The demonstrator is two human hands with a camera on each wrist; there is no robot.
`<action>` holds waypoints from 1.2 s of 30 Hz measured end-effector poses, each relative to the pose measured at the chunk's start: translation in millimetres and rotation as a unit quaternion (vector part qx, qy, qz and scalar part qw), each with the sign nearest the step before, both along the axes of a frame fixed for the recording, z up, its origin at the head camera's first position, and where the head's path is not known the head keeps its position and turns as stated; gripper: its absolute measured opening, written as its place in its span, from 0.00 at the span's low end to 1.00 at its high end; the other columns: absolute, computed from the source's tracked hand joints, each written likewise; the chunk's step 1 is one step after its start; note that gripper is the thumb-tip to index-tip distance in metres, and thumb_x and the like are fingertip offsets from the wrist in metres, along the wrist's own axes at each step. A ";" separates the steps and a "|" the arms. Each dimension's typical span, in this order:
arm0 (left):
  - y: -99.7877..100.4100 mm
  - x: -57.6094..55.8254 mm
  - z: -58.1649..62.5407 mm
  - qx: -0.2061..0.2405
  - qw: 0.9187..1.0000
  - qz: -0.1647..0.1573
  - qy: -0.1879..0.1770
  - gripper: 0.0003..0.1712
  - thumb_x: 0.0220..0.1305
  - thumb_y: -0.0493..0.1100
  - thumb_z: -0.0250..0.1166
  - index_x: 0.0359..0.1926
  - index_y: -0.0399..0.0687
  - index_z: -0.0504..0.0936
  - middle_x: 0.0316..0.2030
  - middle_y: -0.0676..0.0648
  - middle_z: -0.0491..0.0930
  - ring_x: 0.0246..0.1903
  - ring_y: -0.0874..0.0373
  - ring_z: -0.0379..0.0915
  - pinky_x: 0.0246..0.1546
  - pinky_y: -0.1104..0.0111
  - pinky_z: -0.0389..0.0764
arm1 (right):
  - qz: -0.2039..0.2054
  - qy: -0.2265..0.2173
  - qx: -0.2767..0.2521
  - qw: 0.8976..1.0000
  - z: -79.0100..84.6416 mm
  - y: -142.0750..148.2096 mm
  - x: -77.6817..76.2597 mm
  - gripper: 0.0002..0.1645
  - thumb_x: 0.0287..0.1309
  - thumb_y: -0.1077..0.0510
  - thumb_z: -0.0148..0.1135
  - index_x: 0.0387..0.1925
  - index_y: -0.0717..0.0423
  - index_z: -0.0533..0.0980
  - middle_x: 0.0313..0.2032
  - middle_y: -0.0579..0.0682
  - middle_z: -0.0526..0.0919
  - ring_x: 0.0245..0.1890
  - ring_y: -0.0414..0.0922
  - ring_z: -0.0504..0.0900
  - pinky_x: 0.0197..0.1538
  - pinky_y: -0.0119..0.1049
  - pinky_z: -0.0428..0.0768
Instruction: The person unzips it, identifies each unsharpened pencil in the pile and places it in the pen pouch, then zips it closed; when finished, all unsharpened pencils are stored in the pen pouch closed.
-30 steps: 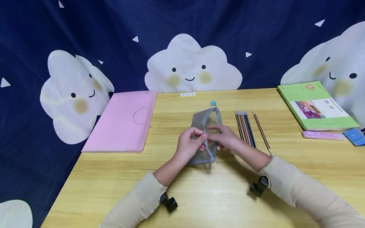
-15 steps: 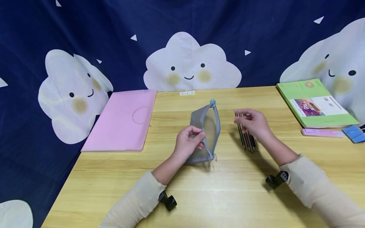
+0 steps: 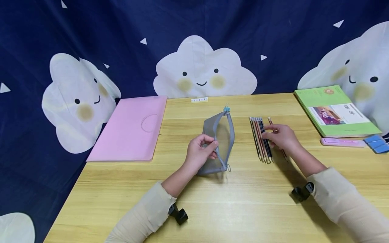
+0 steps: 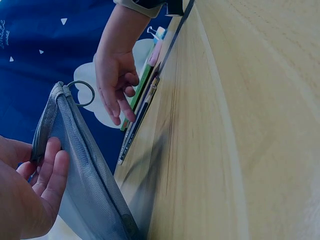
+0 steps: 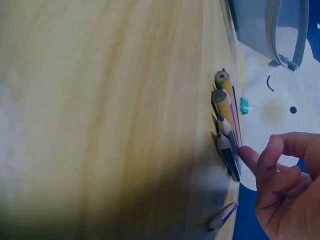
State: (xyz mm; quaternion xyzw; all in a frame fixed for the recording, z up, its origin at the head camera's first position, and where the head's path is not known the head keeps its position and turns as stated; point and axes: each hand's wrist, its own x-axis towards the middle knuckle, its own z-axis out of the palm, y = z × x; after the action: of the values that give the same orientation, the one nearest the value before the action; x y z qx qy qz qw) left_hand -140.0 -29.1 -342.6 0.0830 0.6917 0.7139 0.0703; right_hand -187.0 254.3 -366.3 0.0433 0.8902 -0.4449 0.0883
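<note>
My left hand (image 3: 199, 150) pinches the near side of the mouth of a grey mesh zip pouch (image 3: 211, 125). The pouch stands on its side with its mouth spread, facing right. My right hand (image 3: 282, 138) is at the right side of a row of several pencils (image 3: 260, 141), its fingertips beside the dark outermost pencil (image 4: 137, 122). In the right wrist view the index finger reaches the row, with other fingers bent loosely; whether it touches is unclear. One separate pencil (image 3: 285, 156) lies partly hidden under the right hand.
A pink folder (image 3: 130, 131) lies at left. Behind the pouch are a small teal binder clip (image 3: 227, 109) and a white strip (image 3: 199, 100). Toward the right are a green book (image 3: 338, 111), a pink pen-like item (image 3: 342, 142) and blue binder clips (image 3: 377, 143).
My right hand has left the pouch mouth and moved right, passing over the pencils to the row's right side. The left hand keeps its hold, and the pouch mouth now stands wider.
</note>
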 end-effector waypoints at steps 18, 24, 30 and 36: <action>0.4 1.1 0.4 -0.001 1.000 0.010 -0.014 0.08 0.54 0.33 0.59 0.34 0.30 0.72 0.26 0.45 0.73 0.15 0.57 0.73 0.22 0.61 0.80 | 0.058 0.030 0.161 0.985 -3.3 0.3 -4.7 0.25 0.52 0.53 0.56 0.46 0.67 0.71 0.17 0.49 0.78 0.13 0.44 0.73 0.23 0.37 0.72; 0.4 1.0 -0.6 -0.003 1.000 0.012 -0.018 0.08 0.54 0.33 0.59 0.34 0.31 0.72 0.26 0.46 0.73 0.15 0.56 0.73 0.22 0.62 0.80 | 0.075 0.003 0.207 0.975 -2.1 -1.2 -10.8 0.21 0.52 0.53 0.55 0.44 0.65 0.72 0.17 0.46 0.78 0.15 0.42 0.73 0.23 0.36 0.72; 0.4 0.9 -0.8 -0.003 1.000 0.012 -0.013 0.08 0.54 0.33 0.59 0.34 0.31 0.72 0.26 0.46 0.73 0.15 0.57 0.73 0.21 0.62 0.80 | 0.056 -0.012 0.261 0.964 4.0 -7.3 -11.8 0.10 0.47 0.53 0.58 0.23 0.56 0.74 0.16 0.47 0.74 0.15 0.43 0.70 0.14 0.32 0.64; 0.5 1.1 -0.2 -0.004 1.000 0.013 -0.016 0.08 0.54 0.33 0.59 0.34 0.31 0.72 0.26 0.46 0.73 0.15 0.57 0.73 0.21 0.63 0.80 | 0.045 -0.015 0.264 0.963 5.0 -8.8 -13.2 0.14 0.45 0.53 0.60 0.13 0.52 0.67 0.14 0.48 0.69 0.14 0.43 0.67 0.12 0.30 0.60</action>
State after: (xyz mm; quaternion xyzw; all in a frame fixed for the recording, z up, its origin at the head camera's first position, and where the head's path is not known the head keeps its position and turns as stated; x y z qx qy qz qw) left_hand -138.9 -28.6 -342.8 0.0625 0.6942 0.7134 0.0728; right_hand -200.2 245.5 -361.4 0.0315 0.9757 -0.1888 0.1068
